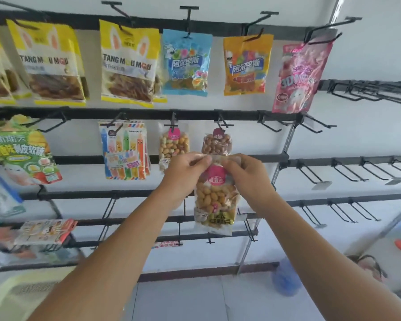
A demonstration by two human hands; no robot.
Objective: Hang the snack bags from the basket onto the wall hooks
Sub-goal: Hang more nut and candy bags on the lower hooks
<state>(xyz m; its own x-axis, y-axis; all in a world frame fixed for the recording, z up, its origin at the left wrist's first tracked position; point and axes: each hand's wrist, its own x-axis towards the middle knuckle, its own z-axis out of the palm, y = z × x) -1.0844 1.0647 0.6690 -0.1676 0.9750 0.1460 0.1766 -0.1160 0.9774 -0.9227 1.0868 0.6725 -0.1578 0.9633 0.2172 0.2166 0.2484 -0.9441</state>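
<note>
at frame centre, left hand [185,172] and right hand [245,174] fingers pinch a peanut bag [214,200] (clear top) overlapping a hung nut bag [217,141]; empty hooks [271,125] right.

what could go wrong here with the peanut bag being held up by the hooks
1. Both hands, left hand and right hand, only pinch the thin clear top edge of the peanut bag, so the heavy bag may slip or the edge may tear.
2. The hook above already carries a nut bag, which might get knocked off.
3. The hands hide the top edge, so the hook may miss it.
</note>
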